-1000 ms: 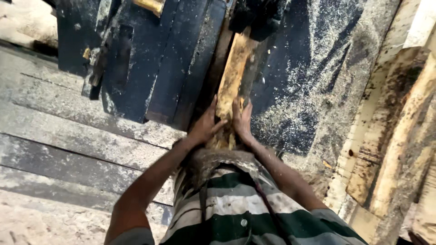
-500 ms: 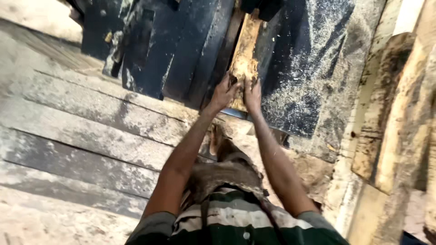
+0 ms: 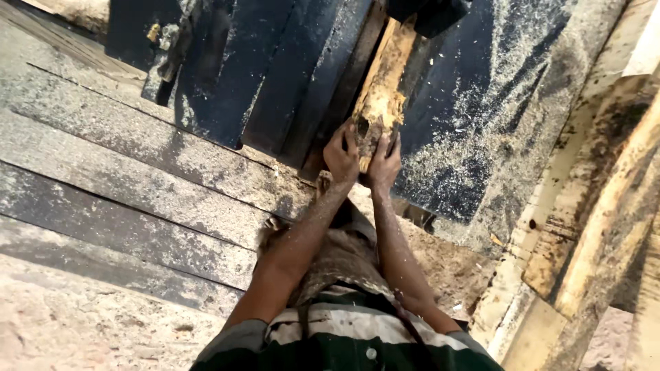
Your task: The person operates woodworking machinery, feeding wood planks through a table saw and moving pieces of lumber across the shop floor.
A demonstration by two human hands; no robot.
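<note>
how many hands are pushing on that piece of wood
2. The left hand presses on the near end of the wooden slab, left of centre; the right hand is beside it on the same end. No other hands show, though the slab's far end is hidden under the dark machine housing.

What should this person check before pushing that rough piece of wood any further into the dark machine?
1. Both hands on the wood: ok. The left hand and right hand press on the near end of the wood piece.
2. Wood lined up in the gap between the dark machine panels: ok, it lies along the slot.
3. Fingers away from any blade: cannot tell. The far end passes under a dark housing that hides what is there.
4. Wood end sound: not ok, it looks ragged and splintered.
5. Surface clean: not ok, sawdust covers the machine table.
6. Footing on the plank floor: cannot tell.
</note>
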